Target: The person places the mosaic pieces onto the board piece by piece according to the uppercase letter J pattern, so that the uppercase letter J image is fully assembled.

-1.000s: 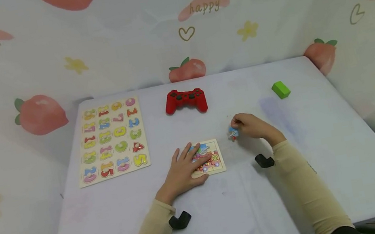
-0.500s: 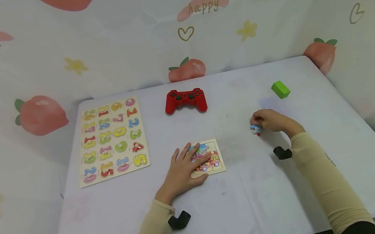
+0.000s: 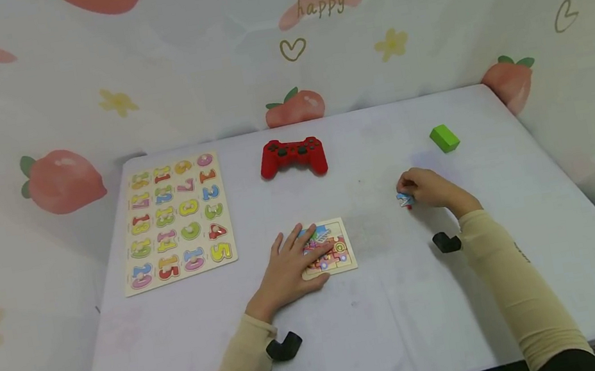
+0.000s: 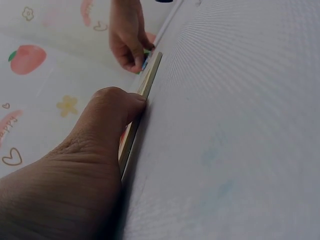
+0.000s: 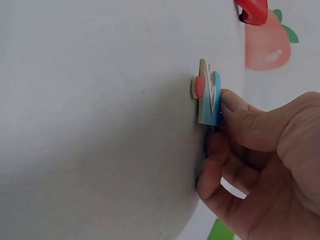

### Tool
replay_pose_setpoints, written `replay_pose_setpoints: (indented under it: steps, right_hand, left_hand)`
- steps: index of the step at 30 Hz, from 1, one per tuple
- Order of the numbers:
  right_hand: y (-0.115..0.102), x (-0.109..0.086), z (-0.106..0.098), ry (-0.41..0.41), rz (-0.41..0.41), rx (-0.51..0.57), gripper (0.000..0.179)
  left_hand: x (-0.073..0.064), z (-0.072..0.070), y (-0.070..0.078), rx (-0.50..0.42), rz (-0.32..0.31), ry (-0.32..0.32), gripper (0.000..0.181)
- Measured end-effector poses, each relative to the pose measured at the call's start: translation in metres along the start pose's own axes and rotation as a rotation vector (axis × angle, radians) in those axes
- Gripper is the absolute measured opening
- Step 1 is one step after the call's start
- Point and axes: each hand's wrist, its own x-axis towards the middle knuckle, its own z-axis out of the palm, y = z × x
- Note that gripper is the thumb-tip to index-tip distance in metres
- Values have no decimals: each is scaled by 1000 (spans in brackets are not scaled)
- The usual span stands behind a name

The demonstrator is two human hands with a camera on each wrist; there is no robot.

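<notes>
My left hand (image 3: 286,271) lies with spread fingers over a small wooden jigsaw puzzle (image 3: 345,244) in a pale frame, hiding much of its left side. In the left wrist view the thumb rests along the edge of the puzzle board (image 4: 131,140). Off to the right, my right hand (image 3: 428,188) pinches a blue jigsaw piece (image 5: 210,102) between thumb and fingers. White stripes and a red tab show on that piece, which is close over the white tabletop.
A number puzzle board (image 3: 174,221) lies at the left of the table. Behind the jigsaw sits a red game controller (image 3: 293,157). A green block (image 3: 444,138) lies beyond my right hand. A printed cloth (image 3: 206,51) hangs behind the table.
My right hand has moved to the right, away from the jigsaw puzzle, with the piece in its fingers, and then stopped. The left hand has stayed on the puzzle.
</notes>
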Motion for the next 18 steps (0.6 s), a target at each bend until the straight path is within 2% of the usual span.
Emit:
replay_pose_setpoints:
  steps: [3,6,11,14,18]
  right_hand:
    - [-1,-1,0,20,-6,-7,9]
    - [-5,-3,1,85,-36,-47,8]
    - [-37,-14,15,173,-100,-59,9]
    - [-63,-23,33,145,-132,-57,11]
    - [-88,-31,62,58,-153,-55,18]
  left_hand:
    - [0,0,0,-2,-8,-12,60]
    - [0,0,1,-6,-10,-15,59]
    - [0,-1,1,-1,3,1,58]
    - [0,-2,0,4,5,-9,58]
    - [0,-2,0,0,-4,-20,60]
